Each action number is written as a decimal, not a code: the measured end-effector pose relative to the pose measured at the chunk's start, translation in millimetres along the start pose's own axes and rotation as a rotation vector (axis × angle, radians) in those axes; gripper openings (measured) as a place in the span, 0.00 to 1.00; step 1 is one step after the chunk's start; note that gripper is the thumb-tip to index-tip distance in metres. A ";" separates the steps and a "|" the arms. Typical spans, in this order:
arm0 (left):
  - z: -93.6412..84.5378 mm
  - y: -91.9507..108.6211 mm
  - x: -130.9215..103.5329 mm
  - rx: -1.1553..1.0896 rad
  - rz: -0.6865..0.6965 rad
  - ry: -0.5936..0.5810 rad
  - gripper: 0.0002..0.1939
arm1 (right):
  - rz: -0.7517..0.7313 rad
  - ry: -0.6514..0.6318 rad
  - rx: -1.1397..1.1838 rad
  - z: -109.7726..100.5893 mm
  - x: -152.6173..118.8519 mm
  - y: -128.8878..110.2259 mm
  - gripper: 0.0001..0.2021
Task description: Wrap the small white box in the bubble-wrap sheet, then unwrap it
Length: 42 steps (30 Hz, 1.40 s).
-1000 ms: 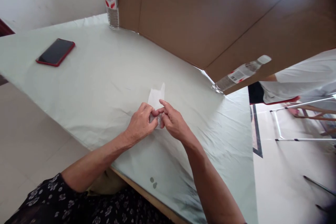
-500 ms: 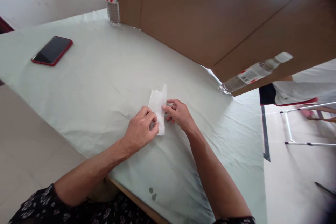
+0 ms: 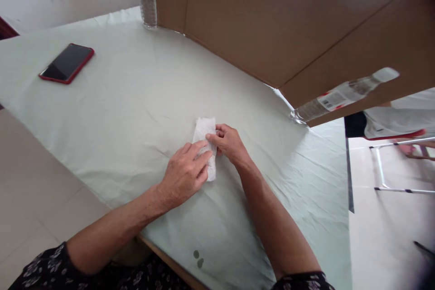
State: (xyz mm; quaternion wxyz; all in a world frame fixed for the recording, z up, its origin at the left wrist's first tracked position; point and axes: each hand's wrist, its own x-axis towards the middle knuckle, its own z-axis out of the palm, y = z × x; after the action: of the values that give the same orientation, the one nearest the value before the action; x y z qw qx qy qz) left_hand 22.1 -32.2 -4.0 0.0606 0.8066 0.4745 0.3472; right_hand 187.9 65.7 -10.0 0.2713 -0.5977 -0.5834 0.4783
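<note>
A white tissue, folded into a narrow strip, lies on the pale green tablecloth between my two hands. My left hand rests on its left side, fingers stretched out over the lower half and pressing it lightly. At the right edge, my right hand pinches the tissue, thumb on top and the other fingers curled at the side. Part of the tissue's middle is hidden under my left fingers.
A phone in a red case lies at the left. Behind, a tall brown cardboard panel stands with a water bottle at its left and another bottle at its right. A person in white and a metal frame are beyond.
The tissue's raised right flap now lies flat, making a neater strip. My left fingers have gone from curled to stretched out on it. My right hand still grips the edge.
</note>
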 end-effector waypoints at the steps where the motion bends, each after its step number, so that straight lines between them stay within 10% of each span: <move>1: -0.2 -0.4 0.3 0.005 0.011 -0.014 0.14 | -0.005 0.001 0.001 -0.1 1.3 -0.5 0.14; 24: 8.5 -9.2 -0.5 -0.101 -0.064 -0.030 0.12 | -0.079 -0.086 0.565 17.6 -21.7 -20.5 0.16; 36: 6.0 -9.2 -4.8 -0.046 -0.381 0.067 0.12 | -0.335 0.045 0.151 18.8 -74.1 -17.2 0.14; 42: 6.6 -16.2 -4.9 -0.241 -0.260 0.046 0.19 | -0.541 0.106 -0.027 20.5 -95.2 9.7 0.10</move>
State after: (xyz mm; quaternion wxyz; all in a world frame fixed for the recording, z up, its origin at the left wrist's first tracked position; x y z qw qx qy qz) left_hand 12.9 -25.9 -18.3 0.1904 0.7172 0.5312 0.4089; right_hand 187.1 -31.8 -2.3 0.4113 -0.4477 -0.7133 0.3486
